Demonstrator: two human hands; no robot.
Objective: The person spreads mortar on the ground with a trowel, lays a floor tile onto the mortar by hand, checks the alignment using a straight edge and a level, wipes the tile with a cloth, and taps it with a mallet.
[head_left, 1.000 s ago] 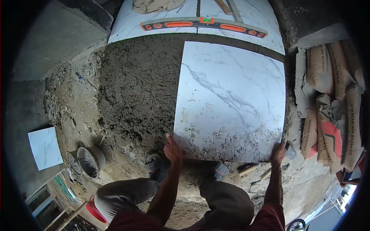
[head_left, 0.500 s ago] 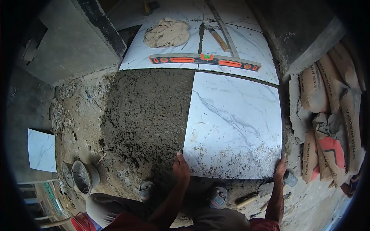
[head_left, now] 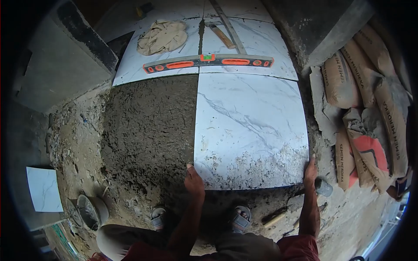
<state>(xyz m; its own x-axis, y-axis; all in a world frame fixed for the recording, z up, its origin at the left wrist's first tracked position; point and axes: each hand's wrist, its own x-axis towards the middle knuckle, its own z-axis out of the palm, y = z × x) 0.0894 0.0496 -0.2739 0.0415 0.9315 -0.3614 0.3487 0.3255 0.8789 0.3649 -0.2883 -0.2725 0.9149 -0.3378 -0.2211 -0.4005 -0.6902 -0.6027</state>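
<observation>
A large white marbled tile [head_left: 252,130], spotted with mortar along its near part, lies over the mortar bed with its far edge against the laid tiles [head_left: 270,41]. My left hand [head_left: 193,180] grips its near left corner, thumb along the side. At the near right corner my right hand [head_left: 310,172] holds the tile's edge. The undersides of both hands' grips are hidden. Wet grey mortar [head_left: 148,122] spreads to the left of the tile. Across the laid tiles rests a spirit level [head_left: 208,62] with orange parts.
A cloth [head_left: 163,37], a hammer [head_left: 222,35] and a metal bar [head_left: 228,26] lie on the laid tiles. Cement bags [head_left: 370,100] are stacked at right. Buckets [head_left: 92,212] and a tile piece [head_left: 44,189] stand at left. A wooden-handled tool [head_left: 275,219] lies near my feet.
The gap between the large tile's far edge and the laid tiles has closed; the tile moved forward with both hands on it. The camera view has also shifted.
</observation>
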